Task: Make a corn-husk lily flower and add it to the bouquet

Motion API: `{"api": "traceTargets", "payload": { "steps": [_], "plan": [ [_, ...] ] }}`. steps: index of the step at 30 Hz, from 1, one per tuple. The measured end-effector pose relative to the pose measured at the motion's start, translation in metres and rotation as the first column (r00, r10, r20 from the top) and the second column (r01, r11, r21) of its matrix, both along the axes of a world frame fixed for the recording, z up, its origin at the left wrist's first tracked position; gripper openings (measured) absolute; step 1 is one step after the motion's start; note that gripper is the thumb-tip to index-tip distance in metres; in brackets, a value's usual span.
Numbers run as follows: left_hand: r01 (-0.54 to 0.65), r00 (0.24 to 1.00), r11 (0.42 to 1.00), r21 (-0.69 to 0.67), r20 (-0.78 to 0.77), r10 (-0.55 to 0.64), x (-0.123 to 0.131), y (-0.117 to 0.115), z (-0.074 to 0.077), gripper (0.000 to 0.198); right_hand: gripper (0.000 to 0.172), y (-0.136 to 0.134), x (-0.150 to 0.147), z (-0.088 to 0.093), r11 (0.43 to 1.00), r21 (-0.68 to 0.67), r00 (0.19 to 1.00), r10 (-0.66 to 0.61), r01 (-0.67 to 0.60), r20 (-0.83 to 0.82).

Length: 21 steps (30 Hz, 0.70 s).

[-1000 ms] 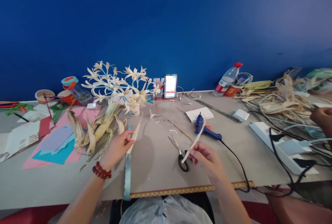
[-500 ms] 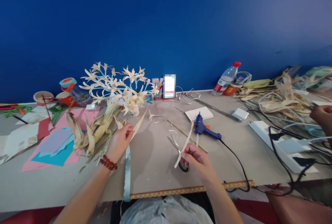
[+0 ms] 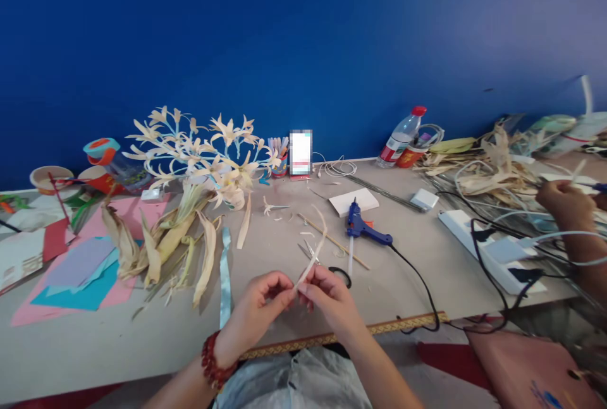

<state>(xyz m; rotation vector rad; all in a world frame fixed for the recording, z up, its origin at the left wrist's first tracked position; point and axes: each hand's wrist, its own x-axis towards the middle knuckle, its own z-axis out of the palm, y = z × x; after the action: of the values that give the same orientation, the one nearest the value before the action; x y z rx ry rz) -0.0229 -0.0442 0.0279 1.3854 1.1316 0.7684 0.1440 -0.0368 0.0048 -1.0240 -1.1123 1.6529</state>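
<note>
A narrow, pale corn husk strip (image 3: 320,243) curves up from between my fingertips, near the table's front edge. My left hand (image 3: 262,308) pinches its lower end. Right beside it, my right hand (image 3: 332,303) is closed on the same strip, the fingertips of both hands nearly meeting. Just beyond lie scissors (image 3: 342,277), partly hidden by the strip and my right hand. A blue glue gun (image 3: 361,225) with a clear glue stick stands to their right. Left of my hands are a light blue ribbon (image 3: 225,270) and a loose pointed husk piece (image 3: 245,222).
Husk flowers (image 3: 227,150) stand at the back left, behind corn husks (image 3: 173,244) and coloured paper (image 3: 78,295). A phone (image 3: 300,153) leans against the wall. On the right are a power strip (image 3: 488,254), a bottle (image 3: 403,134) and another person's hand (image 3: 566,203).
My left hand has left the pointed husk piece on the table and come right to grip the strip's lower end. My right hand has shifted slightly left with the strip.
</note>
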Motion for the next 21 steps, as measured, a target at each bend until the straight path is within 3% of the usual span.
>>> {"api": "traceTargets", "payload": {
  "steps": [3, 6, 8, 10, 12, 14, 17, 21],
  "plan": [
    [-0.032, 0.999, 0.998, -0.046, 0.034, 0.034, 0.000, 0.001, -0.007, 0.024, 0.021, -0.002, 0.000, -0.001, 0.998, 0.060, 0.996, 0.000, -0.005, 0.086],
    [-0.100, 0.995, 0.993, -0.065, 0.015, 0.102, -0.004, 0.000, -0.009, 0.025, 0.018, 0.010, 0.017, 0.000, 0.970, 0.227, 0.918, -0.011, -0.087, 0.397],
    [-0.196, 0.980, 0.979, -0.059, 0.033, 0.199, -0.007, 0.000, -0.010, 0.026, 0.016, 0.025, 0.038, 0.001, 0.911, 0.397, 0.712, -0.208, -0.107, 0.670],
    [-0.276, 0.958, 0.959, -0.057, 0.065, 0.279, -0.009, 0.000, -0.010, 0.026, 0.018, 0.043, 0.060, 0.001, 0.845, 0.519, 0.401, -0.436, -0.126, 0.806],
    [-0.321, 0.941, 0.944, -0.081, 0.084, 0.328, -0.011, 0.001, -0.009, 0.027, 0.018, 0.059, 0.074, 0.001, 0.830, 0.514, 0.160, -0.489, -0.216, 0.857],
    [-0.330, 0.935, 0.938, -0.111, 0.100, 0.341, -0.011, 0.002, -0.009, 0.028, 0.016, 0.072, 0.077, 0.000, 0.840, 0.445, 0.008, -0.466, -0.310, 0.885],
    [-0.278, 0.948, 0.954, -0.113, 0.129, 0.292, -0.011, 0.002, -0.008, 0.028, 0.013, 0.082, 0.067, -0.001, 0.850, 0.371, -0.084, -0.429, -0.374, 0.899],
    [-0.226, 0.968, 0.973, -0.041, 0.105, 0.229, -0.014, -0.001, -0.009, 0.026, 0.008, 0.087, 0.057, -0.007, 0.854, 0.373, -0.059, -0.420, -0.362, 0.906]
  ]
}}
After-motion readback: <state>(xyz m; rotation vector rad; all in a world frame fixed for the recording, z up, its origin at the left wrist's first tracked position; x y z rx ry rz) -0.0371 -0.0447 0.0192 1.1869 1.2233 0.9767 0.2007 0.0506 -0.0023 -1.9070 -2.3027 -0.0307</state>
